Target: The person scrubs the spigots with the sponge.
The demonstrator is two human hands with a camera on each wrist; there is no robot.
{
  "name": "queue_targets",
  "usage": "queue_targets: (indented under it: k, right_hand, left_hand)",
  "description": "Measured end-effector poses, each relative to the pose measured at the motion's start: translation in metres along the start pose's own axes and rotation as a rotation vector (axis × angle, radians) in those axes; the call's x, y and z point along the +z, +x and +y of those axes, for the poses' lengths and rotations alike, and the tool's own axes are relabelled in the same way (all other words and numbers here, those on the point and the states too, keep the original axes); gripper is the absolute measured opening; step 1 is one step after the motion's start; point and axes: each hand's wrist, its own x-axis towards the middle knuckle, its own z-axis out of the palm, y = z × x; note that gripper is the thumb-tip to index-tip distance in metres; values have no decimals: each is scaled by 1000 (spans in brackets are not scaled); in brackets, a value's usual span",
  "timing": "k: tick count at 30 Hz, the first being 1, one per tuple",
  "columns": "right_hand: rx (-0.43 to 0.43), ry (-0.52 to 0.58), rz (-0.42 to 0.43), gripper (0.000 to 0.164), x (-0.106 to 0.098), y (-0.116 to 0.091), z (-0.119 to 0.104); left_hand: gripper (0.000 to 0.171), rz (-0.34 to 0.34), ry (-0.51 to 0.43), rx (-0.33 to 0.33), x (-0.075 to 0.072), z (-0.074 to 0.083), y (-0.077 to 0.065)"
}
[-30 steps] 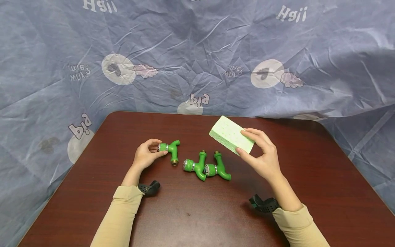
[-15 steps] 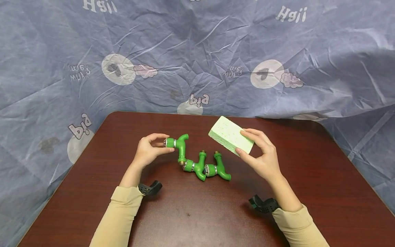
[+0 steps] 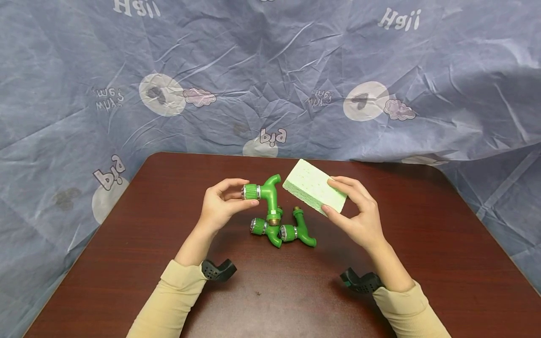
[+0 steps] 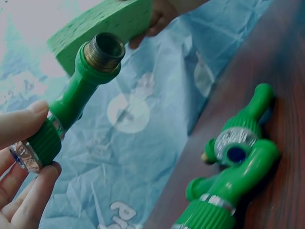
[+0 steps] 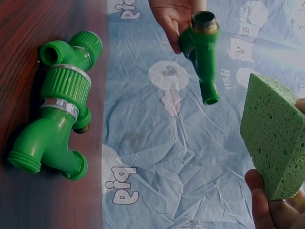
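- Head view: the left hand [image 3: 220, 204], left of the frame's centre, has a narrow grip, thumb and fingers pinching the ribbed knob of a green tap [image 3: 269, 193].
- This tap is held up near the middle of the frame, its spout curving toward the top and its brass threaded end toward the bottom, overlapping one of the lying taps in the picture.
- Right of centre, the right hand [image 3: 361, 216] holds a pale green sponge [image 3: 312, 183] by its near end, thumb along the lower edge and fingers on the top face. The sponge is tilted, its far corner just beside the green tap.
- Below the middle of the frame, two more taps lie on the dark red-brown surface [image 3: 262, 305]: the left-lying tap [image 3: 258, 226], partly hidden by the held one, and the right-lying tap [image 3: 301, 232], its knob close against its neighbour's spout.
- Left wrist view: the brass end opens toward the upper middle of the frame, with the sponge behind it.
- Right wrist view: the green tap hangs at the upper middle, apart from the sponge at the right edge; the lying pair fills the left.
- Crumpled blue-grey cloth [image 3: 253, 65] spans the upper half of the head view.
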Motion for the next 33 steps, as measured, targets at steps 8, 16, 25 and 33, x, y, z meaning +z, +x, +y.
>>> queue_targets:
  k: [8, 16, 25, 33]
  right_hand:
    - [-29, 36, -17, 45, 3, -1, -5]
    - [-38, 53, -48, 47, 8, -2, -4]
    - [-87, 43, -120, 52, 14, -4, -5]
    - [-156, 22, -124, 47, 21, -13, 20]
  left_hand:
    - [47, 10, -7, 34, 17, -1, -6]
    - [47, -32, 11, 63, 30, -4, -11]
    - [48, -42, 27, 64, 36, -3, -14]
    - [46, -75, -19, 42, 40, -4, -17]
